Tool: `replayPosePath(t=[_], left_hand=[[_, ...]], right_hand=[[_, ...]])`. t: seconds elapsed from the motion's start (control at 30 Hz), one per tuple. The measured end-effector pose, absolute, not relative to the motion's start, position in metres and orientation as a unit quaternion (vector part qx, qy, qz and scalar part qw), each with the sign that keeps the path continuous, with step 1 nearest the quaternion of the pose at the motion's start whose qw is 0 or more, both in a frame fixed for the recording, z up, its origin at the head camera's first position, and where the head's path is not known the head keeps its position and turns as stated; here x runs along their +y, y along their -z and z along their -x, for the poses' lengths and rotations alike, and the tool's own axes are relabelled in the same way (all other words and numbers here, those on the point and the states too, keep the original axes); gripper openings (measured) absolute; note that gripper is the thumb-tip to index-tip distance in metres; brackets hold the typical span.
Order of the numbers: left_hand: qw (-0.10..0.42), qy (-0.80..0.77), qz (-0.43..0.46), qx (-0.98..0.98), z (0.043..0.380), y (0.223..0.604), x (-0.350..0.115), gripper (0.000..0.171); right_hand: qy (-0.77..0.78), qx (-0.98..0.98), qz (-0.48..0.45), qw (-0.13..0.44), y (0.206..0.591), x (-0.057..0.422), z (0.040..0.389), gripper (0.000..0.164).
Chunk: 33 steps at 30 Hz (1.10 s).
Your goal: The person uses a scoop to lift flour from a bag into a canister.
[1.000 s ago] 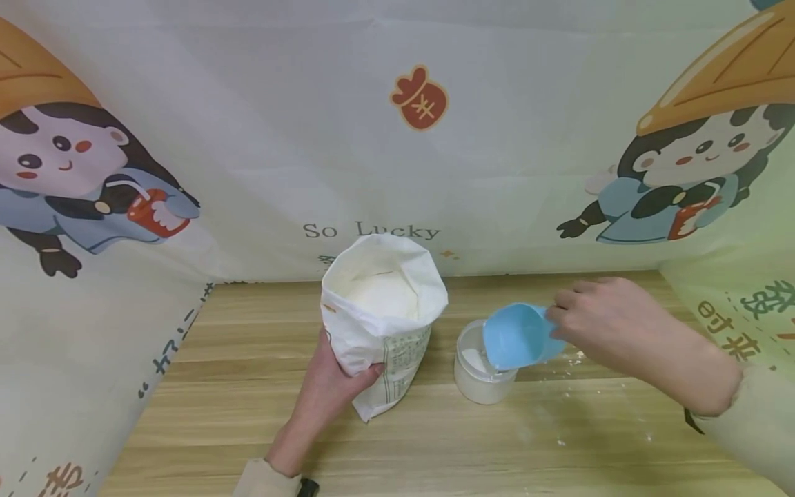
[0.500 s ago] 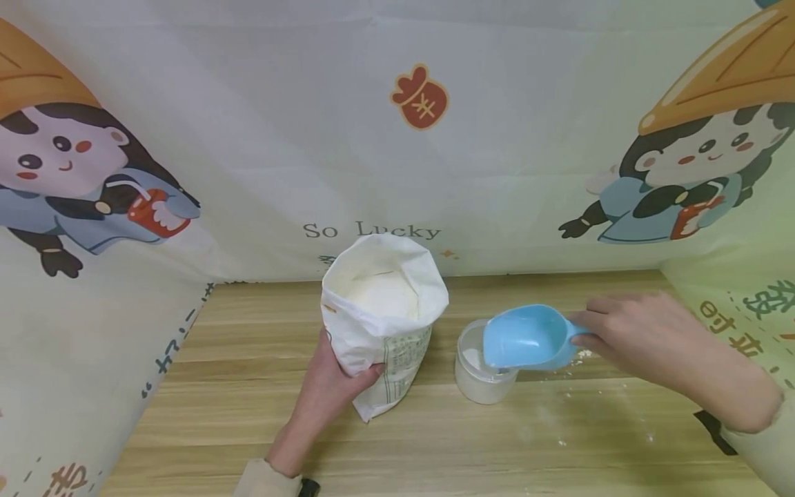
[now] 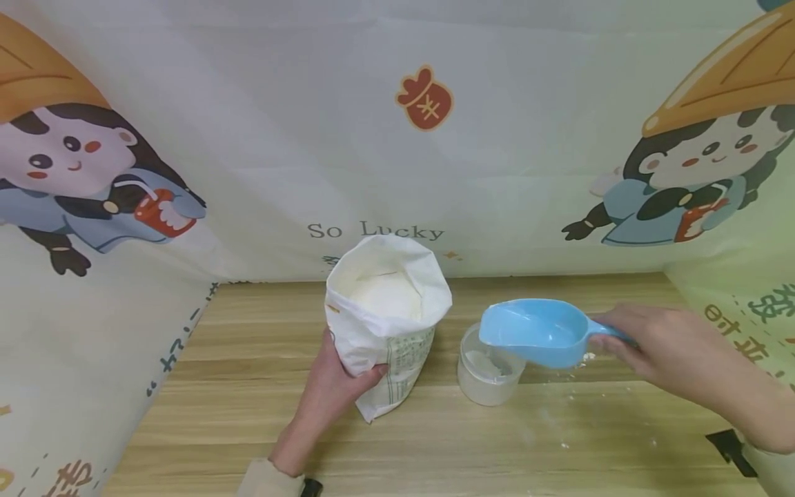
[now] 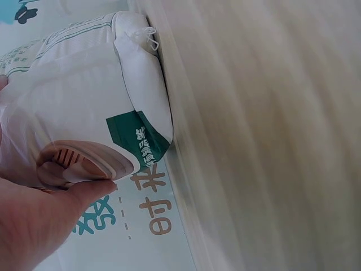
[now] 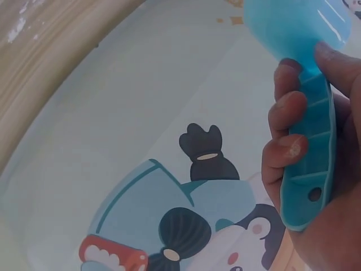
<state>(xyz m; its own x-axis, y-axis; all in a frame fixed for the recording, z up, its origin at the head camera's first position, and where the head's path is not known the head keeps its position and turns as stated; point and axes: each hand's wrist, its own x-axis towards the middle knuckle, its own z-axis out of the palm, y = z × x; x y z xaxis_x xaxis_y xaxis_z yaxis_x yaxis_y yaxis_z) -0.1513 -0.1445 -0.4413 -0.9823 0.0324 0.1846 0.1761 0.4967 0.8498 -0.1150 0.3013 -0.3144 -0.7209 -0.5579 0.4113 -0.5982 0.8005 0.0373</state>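
A white bag (image 3: 404, 359) of white powder, like flour, stands with its mouth spread wide at the table's middle. My left hand (image 3: 338, 376) grips its lower left side, thumb across the front; the left wrist view shows the bag's printed face (image 4: 73, 107). In my right hand (image 3: 671, 345) is a blue scoop (image 3: 537, 331), held by its handle (image 5: 310, 152) with fingers curled round it. The scoop is level, its bowl bare but for slight traces. It hangs just above the right part of a clear round jar (image 3: 487, 386), which has white powder inside.
Spilled powder (image 3: 565, 445) dots the wooden table (image 3: 205, 386) right of the jar. A printed white cloth (image 3: 298, 124) rises behind the table and along both sides.
My right hand has drawn back to the right and turned the scoop from tipped over the jar to level. The left hand still holds the bag in the same place.
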Motion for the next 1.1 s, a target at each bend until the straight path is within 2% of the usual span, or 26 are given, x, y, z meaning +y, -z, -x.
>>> replayPosePath(t=[0.23, 0.5, 0.77, 1.0, 1.1], left_hand=[[0.079, 0.499, 0.067, -0.861, 0.152, 0.442, -0.143, 0.1], [0.081, 0.502, 0.071, -0.858, 0.151, 0.441, -0.142, 0.102], [0.08, 0.501, 0.067, -0.859, 0.15, 0.44, -0.142, 0.1], [0.063, 0.513, 0.074, -0.853, 0.15, 0.438, -0.146, 0.105], [0.06, 0.515, 0.074, -0.852, 0.149, 0.436, -0.146, 0.107]], right_hand=[[-0.069, -0.927, -0.29, 0.228, 0.314, 0.297, 0.115, 0.03], [-0.086, -0.909, -0.296, 0.28, 0.312, 0.286, 0.121, 0.038], [-0.088, -0.903, -0.303, 0.29, 0.302, 0.273, 0.127, 0.054], [-0.091, -0.891, -0.32, 0.309, 0.293, 0.263, 0.134, 0.051], [-0.086, -0.889, -0.324, 0.311, 0.289, 0.259, 0.136, 0.057]])
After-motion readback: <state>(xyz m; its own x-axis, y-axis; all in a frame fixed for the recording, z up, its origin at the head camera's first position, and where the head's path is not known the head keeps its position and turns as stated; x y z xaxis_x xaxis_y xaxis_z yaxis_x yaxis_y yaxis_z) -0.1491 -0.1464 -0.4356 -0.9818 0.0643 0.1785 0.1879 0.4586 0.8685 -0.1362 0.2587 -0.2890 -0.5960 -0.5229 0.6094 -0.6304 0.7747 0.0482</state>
